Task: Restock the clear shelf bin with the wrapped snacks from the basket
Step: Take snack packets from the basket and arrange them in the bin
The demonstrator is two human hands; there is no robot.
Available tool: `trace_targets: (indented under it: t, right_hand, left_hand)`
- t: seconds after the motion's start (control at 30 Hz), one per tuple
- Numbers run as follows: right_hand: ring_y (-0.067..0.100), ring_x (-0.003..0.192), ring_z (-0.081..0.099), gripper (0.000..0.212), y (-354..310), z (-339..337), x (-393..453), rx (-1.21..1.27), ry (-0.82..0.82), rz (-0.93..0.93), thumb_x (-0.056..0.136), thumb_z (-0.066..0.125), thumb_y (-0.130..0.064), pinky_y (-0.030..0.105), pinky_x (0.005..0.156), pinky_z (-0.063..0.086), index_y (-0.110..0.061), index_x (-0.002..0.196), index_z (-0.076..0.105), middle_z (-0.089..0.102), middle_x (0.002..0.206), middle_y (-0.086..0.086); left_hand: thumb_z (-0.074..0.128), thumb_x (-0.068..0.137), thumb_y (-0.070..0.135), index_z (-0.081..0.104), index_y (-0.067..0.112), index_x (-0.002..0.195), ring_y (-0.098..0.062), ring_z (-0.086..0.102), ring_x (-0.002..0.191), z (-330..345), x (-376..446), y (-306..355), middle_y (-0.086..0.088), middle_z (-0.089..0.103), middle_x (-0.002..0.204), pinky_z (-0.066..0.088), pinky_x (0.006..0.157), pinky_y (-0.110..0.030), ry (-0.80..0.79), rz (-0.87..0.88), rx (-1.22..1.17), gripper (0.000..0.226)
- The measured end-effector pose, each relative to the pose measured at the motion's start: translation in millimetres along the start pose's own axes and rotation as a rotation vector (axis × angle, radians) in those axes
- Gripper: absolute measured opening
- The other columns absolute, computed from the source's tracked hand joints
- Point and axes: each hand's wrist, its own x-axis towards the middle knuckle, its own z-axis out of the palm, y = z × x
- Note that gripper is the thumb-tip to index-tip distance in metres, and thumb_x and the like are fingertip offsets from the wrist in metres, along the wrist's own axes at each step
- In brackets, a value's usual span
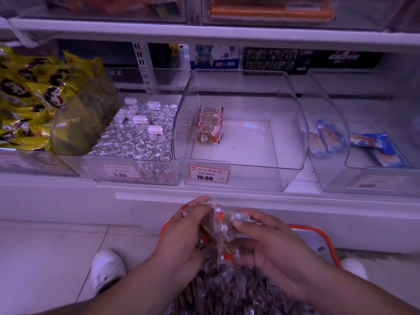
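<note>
— Dim shop aisle, white shelf [204,196] at about knee height, a row of clear tubs along it. Which one is being filled?

— The bin [238,137] with the 10.80 tag [209,173], straight ahead of the hands and above them. It's nearly bare: one short row of snacks [208,123] stands against its left wall.

— And the hands?

— Both are low, over the basket [318,235] on the floor. Left hand [181,237] and right hand [272,244] are curled around one bundle [223,233] of wrapped snacks, fingers closed on it from either side, thumbs on top. More packets lie heaped in the basket beneath the wrists.

— How does the bundle sit?

— Its long side runs roughly away from the person, toward the shelf, as far as I can tell; the wrappers blur.

— So which hand is closer to the bin?

— Hardly any difference. The left fingertips reach a touch further forward, and the row already inside is on the left too. I'd guess the lift goes forward and up, over the front lip, setting down just right of that row.
</note>
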Motion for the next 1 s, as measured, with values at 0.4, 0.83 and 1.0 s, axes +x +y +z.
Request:
trace_targets:
  t: [0.4,0.83,1.0]
  right_hand:
    - [0.028,0.077,0.071,0.014,-3.7,-7.8,4.4,-0.049,0.224,-0.24,0.083,0.065,0.012,0.028,0.061,0.057,0.001,0.092,0.067,0.071,0.097,0.026]
    - [0.007,0.057,0.055,0.015,-4.7,-0.1,7.8,-0.387,0.393,-0.292,0.088,0.07,-0.022,0.019,0.057,0.043,-0.011,0.079,0.075,0.066,0.064,-0.002]
    - [0.012,0.063,0.062,0.021,-6.5,2.8,3.4,-0.244,0.268,-0.11,0.087,0.067,-0.023,0.028,0.058,0.044,-0.012,0.072,0.078,0.071,0.071,0.004]
  left_hand:
    - [0.063,0.096,0.03,0.065,0.011,0.107,-0.029,0.066,0.064,-2.3,10.0,-0.1,-0.019,0.073,0.084,0.048,0.066,-0.039,0.128,0.073,0.074,0.022]
    - [0.083,0.069,0.019,0.062,0.004,0.117,-0.034,0.068,0.087,1.4,0.7,-5.6,-0.027,0.07,0.11,0.055,0.07,-0.041,-0.11,0.142,0.113,0.054]
    - [0.084,0.062,0.028,0.066,0.018,0.111,-0.029,0.069,0.087,3.2,1.2,-7.6,-0.02,0.073,0.107,0.055,0.082,-0.046,-0.127,0.34,0.144,0.053]
